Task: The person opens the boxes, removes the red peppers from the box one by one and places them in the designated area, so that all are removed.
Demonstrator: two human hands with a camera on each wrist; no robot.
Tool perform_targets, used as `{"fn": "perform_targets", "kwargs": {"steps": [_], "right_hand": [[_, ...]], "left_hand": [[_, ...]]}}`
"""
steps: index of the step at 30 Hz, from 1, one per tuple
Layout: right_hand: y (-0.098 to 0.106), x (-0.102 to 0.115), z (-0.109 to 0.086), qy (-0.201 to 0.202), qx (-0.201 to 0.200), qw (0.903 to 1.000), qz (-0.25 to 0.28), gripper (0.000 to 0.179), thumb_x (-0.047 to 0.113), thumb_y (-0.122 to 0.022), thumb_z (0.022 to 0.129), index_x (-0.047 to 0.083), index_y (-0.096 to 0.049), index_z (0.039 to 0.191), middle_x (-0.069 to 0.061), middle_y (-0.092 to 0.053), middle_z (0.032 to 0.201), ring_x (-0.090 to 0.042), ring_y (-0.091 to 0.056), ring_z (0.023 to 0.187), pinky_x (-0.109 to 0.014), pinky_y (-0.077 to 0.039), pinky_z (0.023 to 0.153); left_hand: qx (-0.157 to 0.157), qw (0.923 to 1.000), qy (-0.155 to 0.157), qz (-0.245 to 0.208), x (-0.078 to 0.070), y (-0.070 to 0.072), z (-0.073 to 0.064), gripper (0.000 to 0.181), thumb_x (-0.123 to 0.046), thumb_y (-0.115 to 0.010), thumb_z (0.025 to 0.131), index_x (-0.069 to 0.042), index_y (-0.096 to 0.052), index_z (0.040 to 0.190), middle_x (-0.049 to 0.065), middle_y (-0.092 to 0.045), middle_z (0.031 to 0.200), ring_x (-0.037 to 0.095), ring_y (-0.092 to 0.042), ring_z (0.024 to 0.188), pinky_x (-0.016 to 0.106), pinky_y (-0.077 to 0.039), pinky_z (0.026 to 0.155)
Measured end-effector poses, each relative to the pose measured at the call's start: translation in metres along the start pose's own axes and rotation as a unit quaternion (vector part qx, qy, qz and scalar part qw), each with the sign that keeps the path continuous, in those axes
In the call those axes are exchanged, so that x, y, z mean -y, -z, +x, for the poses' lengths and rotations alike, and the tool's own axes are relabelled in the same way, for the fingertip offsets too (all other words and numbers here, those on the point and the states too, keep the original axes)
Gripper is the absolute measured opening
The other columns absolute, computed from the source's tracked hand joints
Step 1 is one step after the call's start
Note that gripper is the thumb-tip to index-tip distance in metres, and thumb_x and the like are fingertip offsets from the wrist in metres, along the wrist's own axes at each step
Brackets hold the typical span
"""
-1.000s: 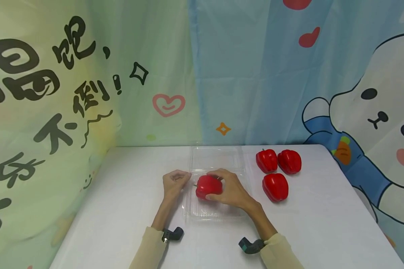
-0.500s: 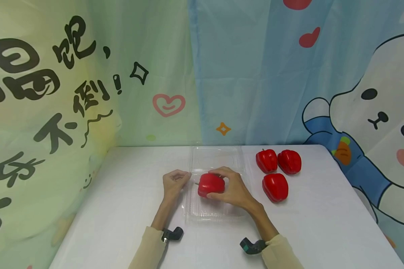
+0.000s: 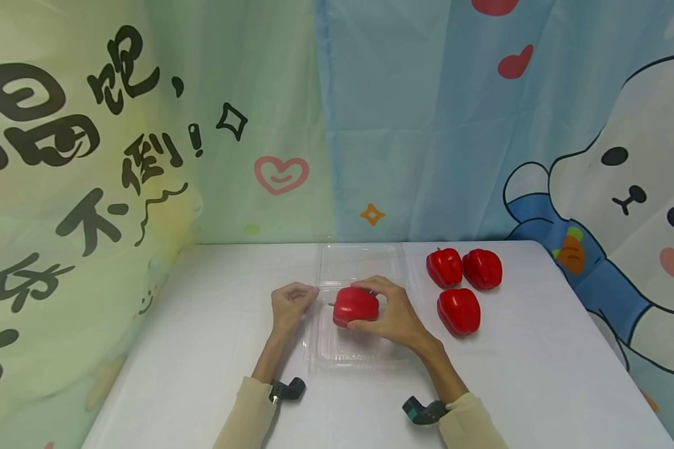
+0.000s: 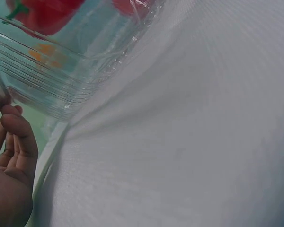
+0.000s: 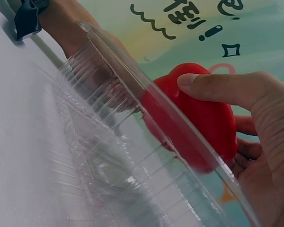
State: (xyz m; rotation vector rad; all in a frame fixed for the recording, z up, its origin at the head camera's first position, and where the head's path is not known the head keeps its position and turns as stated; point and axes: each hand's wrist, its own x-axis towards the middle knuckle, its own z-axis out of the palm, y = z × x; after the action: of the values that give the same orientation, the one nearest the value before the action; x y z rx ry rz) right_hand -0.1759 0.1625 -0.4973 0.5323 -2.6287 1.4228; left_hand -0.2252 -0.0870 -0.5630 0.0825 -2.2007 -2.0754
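In my right hand (image 3: pixel 390 315) I grip a red bell pepper (image 3: pixel 352 308), thumb on its near side and fingers on the far side, its stem pointing left. The pepper is over the clear plastic container (image 3: pixel 359 355), whose lid (image 3: pixel 362 265) lies folded back behind it. In the right wrist view the pepper (image 5: pixel 199 123) shows partly through the container's wall (image 5: pixel 132 161). At the container's left rim, my left hand (image 3: pixel 290 305) pinches the edge between thumb and finger; the left wrist view shows these fingertips at the plastic corner.
Three more red bell peppers stand right of the container: one at the back left (image 3: pixel 444 268), one at the back right (image 3: pixel 482 269) and one nearer (image 3: pixel 459 311). They rest on the white table (image 3: pixel 539 374). A printed curtain (image 3: pixel 382 125) hangs behind the table.
The right hand has carried the pepper slightly to the right over the container and a little away from me. The left hand and the other peppers have stayed in place.
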Motion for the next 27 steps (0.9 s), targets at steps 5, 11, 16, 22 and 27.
{"fn": "perform_targets", "kwargs": {"steps": [5, 11, 16, 22, 27], "right_hand": [[0.0017, -0.001, -0.001, -0.002, -0.008, 1.0, 0.001, 0.076, 0.03, -0.102, 0.07, 0.024, -0.072, 0.14, 0.0, -0.073, 0.139, -0.022, -0.07, 0.124, -0.044, -0.065, 0.098], [0.0029, -0.0028, -0.0027, -0.002, -0.011, 0.9999, 0.005, 0.076, 0.03, -0.102, 0.07, 0.026, -0.072, 0.14, 0.002, -0.073, 0.139, -0.022, -0.069, 0.125, -0.044, -0.065, 0.099], [0.0047, -0.0035, -0.0036, -0.001, -0.011, 0.9999, 0.01, 0.076, 0.03, -0.102, 0.07, 0.025, -0.072, 0.14, 0.001, -0.073, 0.139, -0.022, -0.069, 0.125, -0.044, -0.065, 0.099], [0.0075, -0.0008, -0.0055, 0.005, -0.014, 0.9998, 0.013, 0.077, 0.03, -0.103, 0.07, 0.025, -0.072, 0.14, 0.001, -0.073, 0.138, -0.023, -0.07, 0.125, -0.045, -0.065, 0.099], [0.0093, 0.0004, -0.0066, 0.006, -0.02, 0.9997, 0.011, 0.076, 0.03, -0.103, 0.07, 0.026, -0.072, 0.14, 0.001, -0.074, 0.138, -0.023, -0.07, 0.125, -0.046, -0.065, 0.099]], "left_hand": [[-0.002, 1.0, 0.0, 0.006, -0.0007, -0.0003, 0.0006, 0.02, -0.01, -0.084, 0.092, 0.008, -0.078, 0.099, 0.016, -0.079, 0.078, 0.009, -0.061, 0.061, 0.02, -0.048, 0.058], [-0.006, 1.0, 0.002, 0.005, -0.0001, -0.0003, 0.0005, 0.019, -0.008, -0.084, 0.091, 0.008, -0.079, 0.099, 0.02, -0.078, 0.079, 0.01, -0.06, 0.059, 0.02, -0.047, 0.057], [-0.009, 0.9999, -0.001, 0.007, -0.0009, -0.0005, 0.0003, 0.015, -0.006, -0.084, 0.09, 0.007, -0.079, 0.096, 0.024, -0.078, 0.08, 0.011, -0.061, 0.06, 0.02, -0.047, 0.057], [-0.009, 0.9999, 0.001, 0.008, -0.0001, -0.0007, 0.0013, 0.016, -0.009, -0.085, 0.09, 0.005, -0.08, 0.096, 0.02, -0.079, 0.079, 0.01, -0.062, 0.06, 0.02, -0.048, 0.057], [-0.008, 0.9999, 0.004, 0.009, 0.0011, -0.0004, 0.0014, 0.016, -0.009, -0.085, 0.091, 0.005, -0.08, 0.096, 0.015, -0.079, 0.077, 0.009, -0.061, 0.058, 0.02, -0.048, 0.057]]}}
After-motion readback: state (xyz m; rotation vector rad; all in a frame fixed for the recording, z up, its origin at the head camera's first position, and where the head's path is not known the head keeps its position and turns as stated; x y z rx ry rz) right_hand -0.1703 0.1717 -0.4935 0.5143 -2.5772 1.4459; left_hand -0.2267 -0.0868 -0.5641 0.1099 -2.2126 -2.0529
